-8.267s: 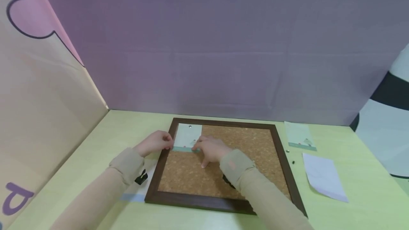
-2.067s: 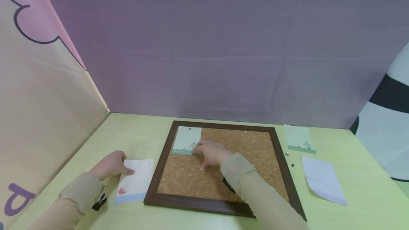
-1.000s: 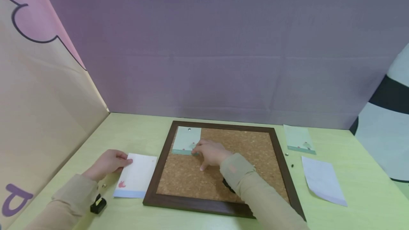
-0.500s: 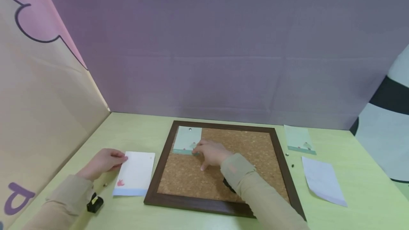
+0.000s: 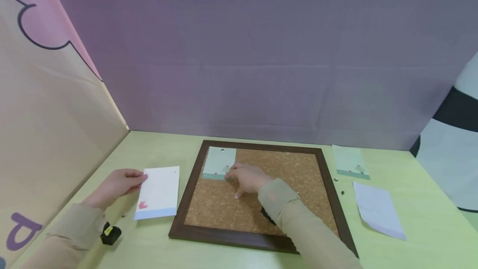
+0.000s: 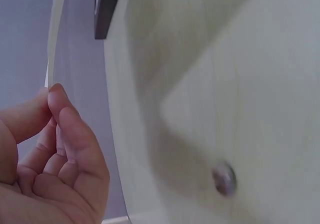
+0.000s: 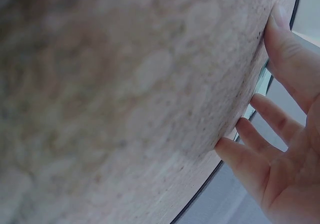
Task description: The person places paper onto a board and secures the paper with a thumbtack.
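Observation:
My left hand pinches the left edge of a white sheet of notepaper with a blue bottom band and a small red figure. The sheet is raised off the table, left of the framed cork board. In the left wrist view the paper shows edge-on between thumb and forefinger. My right hand rests on the cork board, fingers spread and fingertips touching it, as the right wrist view also shows. Its foremost fingers lie at the lower right corner of a green-banded sheet, which has a thumbtack at its top.
A metal tack lies on the table by my left wrist. Right of the board are another green-banded sheet, a lilac-edged sheet and two small tacks. A grey-purple backdrop stands behind the table.
My left hand has gone from the pinned sheet to the blue-banded notepaper, pinched its edge and lifted it off the table. My right hand has stayed in place on the board.

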Available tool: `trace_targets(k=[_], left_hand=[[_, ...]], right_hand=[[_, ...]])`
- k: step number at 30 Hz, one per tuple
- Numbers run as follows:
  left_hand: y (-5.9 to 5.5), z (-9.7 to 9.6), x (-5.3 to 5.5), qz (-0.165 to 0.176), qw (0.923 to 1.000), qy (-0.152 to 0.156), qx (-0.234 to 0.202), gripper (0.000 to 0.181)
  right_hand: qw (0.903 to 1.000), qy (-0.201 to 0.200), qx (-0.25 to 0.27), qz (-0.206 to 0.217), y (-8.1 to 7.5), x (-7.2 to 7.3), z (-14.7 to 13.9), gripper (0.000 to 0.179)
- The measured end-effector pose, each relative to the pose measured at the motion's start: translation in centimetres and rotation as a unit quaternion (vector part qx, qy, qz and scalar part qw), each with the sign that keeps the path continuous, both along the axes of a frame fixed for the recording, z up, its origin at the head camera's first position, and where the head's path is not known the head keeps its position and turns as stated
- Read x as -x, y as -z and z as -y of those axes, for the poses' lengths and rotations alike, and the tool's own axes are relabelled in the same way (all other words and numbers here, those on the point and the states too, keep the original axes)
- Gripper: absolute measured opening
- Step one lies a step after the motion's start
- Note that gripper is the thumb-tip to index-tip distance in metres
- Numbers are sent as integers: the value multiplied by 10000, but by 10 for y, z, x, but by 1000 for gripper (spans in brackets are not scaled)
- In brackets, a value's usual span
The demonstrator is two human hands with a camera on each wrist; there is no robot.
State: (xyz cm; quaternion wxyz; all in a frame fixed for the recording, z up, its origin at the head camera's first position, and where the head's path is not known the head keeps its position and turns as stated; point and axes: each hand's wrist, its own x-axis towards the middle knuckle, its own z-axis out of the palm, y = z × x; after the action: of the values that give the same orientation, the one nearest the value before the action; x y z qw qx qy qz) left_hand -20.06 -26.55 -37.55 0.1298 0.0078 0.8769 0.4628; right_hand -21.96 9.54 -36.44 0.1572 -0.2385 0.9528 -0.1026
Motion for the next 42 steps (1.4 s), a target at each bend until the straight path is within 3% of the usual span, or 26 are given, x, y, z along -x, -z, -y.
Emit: trace_targets(k=[11, 18, 25, 33, 42], left_hand=[[-9, -29, -1, 22, 9988, 266, -421, 44], [-3, -42, 4, 138, 9979, 298, -564, 40], [0, -66, 8, 197, 9969, 363, -664, 34], [8, -89, 13, 104, 9970, 526, -563, 27], [13, -104, 13, -46, 9978, 463, -478, 19]], right_hand=[[10000, 11, 11, 15, -2, -1, 0, 62], [10000, 10, 16, 36, -2, 0, 0, 62], [10000, -8, 22, -19, -4, -2, 0, 62], [10000, -43, -22, -52, -2, -1, 0, 62], [9999, -70, 42, -79, -2, -1, -1, 61]])
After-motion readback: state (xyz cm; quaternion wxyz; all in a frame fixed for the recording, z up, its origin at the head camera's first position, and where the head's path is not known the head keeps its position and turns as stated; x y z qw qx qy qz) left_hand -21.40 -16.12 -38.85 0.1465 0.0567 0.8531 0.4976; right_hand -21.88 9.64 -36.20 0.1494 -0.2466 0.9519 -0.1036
